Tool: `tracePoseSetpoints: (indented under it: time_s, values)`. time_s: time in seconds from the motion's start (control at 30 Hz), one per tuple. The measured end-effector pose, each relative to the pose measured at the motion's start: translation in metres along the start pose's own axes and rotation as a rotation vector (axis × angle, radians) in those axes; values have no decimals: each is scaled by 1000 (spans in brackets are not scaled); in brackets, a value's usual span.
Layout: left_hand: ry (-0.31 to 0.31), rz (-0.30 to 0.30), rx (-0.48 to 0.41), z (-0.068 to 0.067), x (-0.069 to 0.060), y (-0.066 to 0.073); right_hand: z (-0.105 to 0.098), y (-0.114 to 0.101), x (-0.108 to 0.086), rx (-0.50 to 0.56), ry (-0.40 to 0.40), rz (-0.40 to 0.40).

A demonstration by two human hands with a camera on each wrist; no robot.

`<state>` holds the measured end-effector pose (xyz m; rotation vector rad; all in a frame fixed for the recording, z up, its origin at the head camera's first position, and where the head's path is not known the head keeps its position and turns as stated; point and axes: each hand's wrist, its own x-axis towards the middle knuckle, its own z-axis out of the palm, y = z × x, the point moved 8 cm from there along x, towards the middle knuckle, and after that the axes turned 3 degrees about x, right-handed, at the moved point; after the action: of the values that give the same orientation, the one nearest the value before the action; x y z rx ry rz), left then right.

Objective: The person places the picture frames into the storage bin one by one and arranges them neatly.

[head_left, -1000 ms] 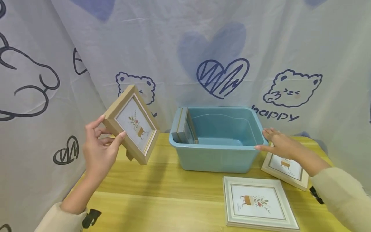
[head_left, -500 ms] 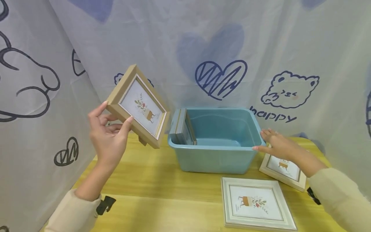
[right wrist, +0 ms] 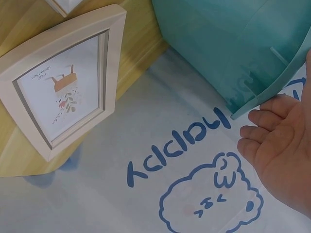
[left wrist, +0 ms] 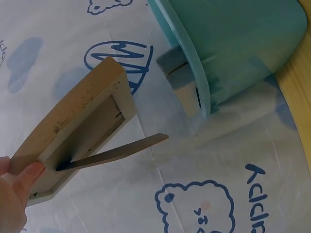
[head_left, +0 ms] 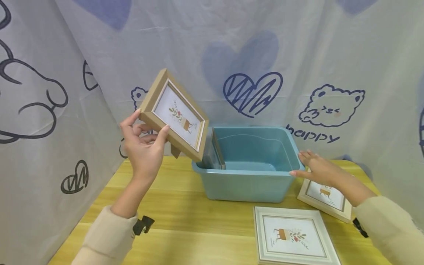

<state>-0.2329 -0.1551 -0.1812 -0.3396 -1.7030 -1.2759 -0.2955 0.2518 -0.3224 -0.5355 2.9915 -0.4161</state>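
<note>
My left hand (head_left: 144, 149) pinches a tan picture frame (head_left: 179, 119) by its lower left edge, thumb on the front and fingers behind. Tilted, the frame hangs in the air over the left end of a blue plastic bin (head_left: 246, 187). Seen from behind in the left wrist view, its stand leg (left wrist: 116, 154) sticks out from the back. Inside the bin, grey frames (head_left: 213, 151) stand on edge at the left wall, partly hidden by the held one. My right hand (head_left: 318, 167) rests on the bin's right rim with fingers extended, as the right wrist view (right wrist: 286, 150) also shows.
A white picture frame (head_left: 294, 235) lies flat on the wooden table (head_left: 165, 239) in front of the bin. Another cream frame (head_left: 326, 197) lies right of the bin, partly under my right forearm. A printed curtain (head_left: 185, 48) hangs behind and at the left.
My left hand has carried the tan picture frame to the right and upward, from left of the bin to over its left end. My right hand has stayed at the right rim.
</note>
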Motion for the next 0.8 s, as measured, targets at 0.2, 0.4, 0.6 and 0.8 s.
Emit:
tracePoseSetpoints:
  time_s: [0.2, 0.4, 0.6, 0.8]
  values:
    - [-19, 11, -33, 15, 3, 8, -1, 1, 0, -5, 4, -5]
    - [-44, -19, -63, 34, 11, 18, -2, 0, -2, -15, 13, -29]
    - [-71, -58, -53, 54, 15, 22, -2, -1, -1, -37, 8, -27]
    - [-102, -51, -53, 75, 6, 20, -1, -1, 0, -46, 2, -26]
